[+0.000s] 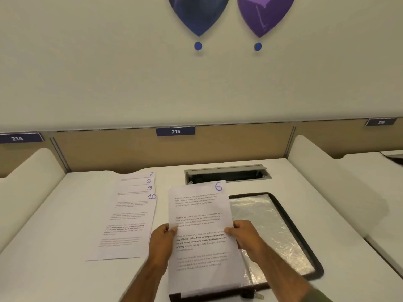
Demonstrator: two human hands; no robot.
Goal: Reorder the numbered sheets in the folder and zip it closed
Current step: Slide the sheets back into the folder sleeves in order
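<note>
The left hand (162, 240) and right hand (244, 234) each pinch one side of sheet 6 (200, 216) over the folder (261, 216), so sorting is going on, and I think it goes next on the pile (128, 216) showing 7 to 10.

White desk (65, 214), open cable slot (226, 174), plate 215 (175, 131), purple wall teardrop (261, 14)

Shared office or study hall, as indicated by a white desk (65, 214) bounded by side panels (28, 182), plate 214 (17, 138) and plate 215 (175, 131) fixed on the back partition (109, 149) (a third plate (381, 122), blurred, perhaps 216), and a recessed cable hatch (226, 174).
</note>
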